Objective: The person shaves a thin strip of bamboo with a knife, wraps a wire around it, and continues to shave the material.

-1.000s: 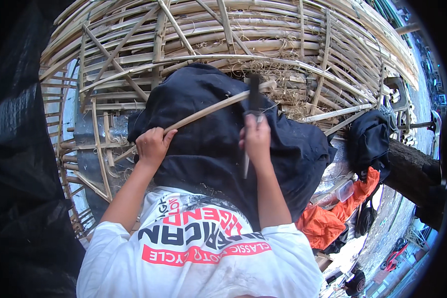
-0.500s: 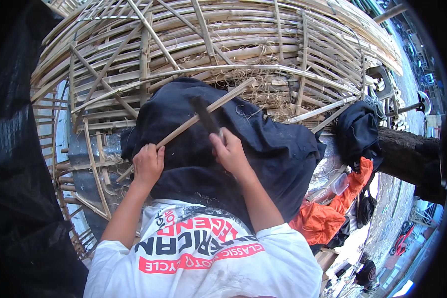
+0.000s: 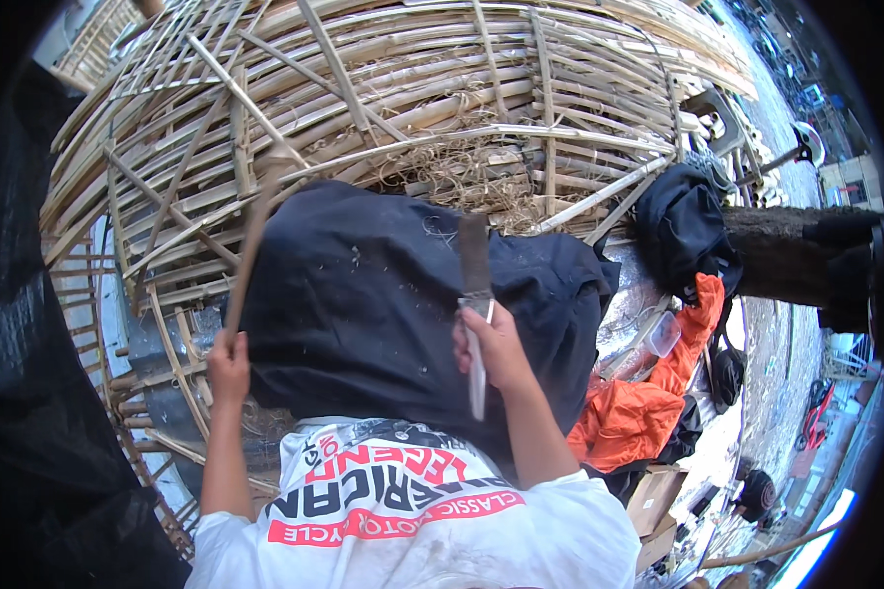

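Note:
My left hand (image 3: 228, 371) is closed on the lower end of a thin bamboo strip (image 3: 249, 250). From there the strip slants up along the left edge of the black cloth (image 3: 363, 294) over my lap, its far end in front of the bamboo slats. On the right, my right hand (image 3: 491, 344) grips a knife (image 3: 474, 260) by its pale handle. The dark, broad blade points away from me above the cloth, well apart from the strip. Small pale shavings dot the cloth.
A large woven frame of bamboo slats (image 3: 442, 74) spans the far side, with curly shavings on it. To the right are an orange cloth (image 3: 624, 422), a clear plastic tub (image 3: 663, 335), a black bundle (image 3: 683, 231), a thick trunk (image 3: 786, 255) and a cardboard box (image 3: 653, 501).
My left hand has moved left and swung the strip off the lap's middle to a steeper slant. My right hand has carried the knife rightward, away from the strip. The view has shifted slightly.

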Demonstrator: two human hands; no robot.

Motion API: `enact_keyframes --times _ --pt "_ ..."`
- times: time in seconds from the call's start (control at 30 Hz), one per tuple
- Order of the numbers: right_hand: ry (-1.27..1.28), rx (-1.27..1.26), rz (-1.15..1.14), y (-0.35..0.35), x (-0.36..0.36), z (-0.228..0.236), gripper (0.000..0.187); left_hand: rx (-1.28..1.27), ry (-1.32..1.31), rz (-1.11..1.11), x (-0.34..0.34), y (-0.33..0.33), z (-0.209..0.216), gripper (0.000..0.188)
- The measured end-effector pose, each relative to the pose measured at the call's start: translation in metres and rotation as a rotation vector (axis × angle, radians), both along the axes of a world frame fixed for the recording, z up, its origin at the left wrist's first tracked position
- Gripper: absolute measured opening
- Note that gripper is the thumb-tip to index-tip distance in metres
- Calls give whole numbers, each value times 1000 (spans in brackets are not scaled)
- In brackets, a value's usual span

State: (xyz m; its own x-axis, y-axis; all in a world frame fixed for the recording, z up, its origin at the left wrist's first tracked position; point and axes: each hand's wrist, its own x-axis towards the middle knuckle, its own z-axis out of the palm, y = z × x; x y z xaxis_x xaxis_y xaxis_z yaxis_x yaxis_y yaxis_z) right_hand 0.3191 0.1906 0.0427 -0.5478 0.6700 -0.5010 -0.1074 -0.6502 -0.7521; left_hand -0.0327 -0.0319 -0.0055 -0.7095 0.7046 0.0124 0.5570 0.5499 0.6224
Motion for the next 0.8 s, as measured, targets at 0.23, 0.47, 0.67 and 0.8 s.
enact_keyframes --times 0.23,0.47,0.67,0.8 --pt "108 -172 -434 10 51 -24 16 -226 38 235 -95 -83 -66 34" --pt "137 -96 -431 11 32 -29 27 -467 -84 303 -138 -135 -130 51" --pt "169 -74 -377 11 36 -32 28 -276 203 279 -86 -52 -46 64" --pt "162 -76 -360 13 30 -43 29 266 -361 -42 13 82 85 31"
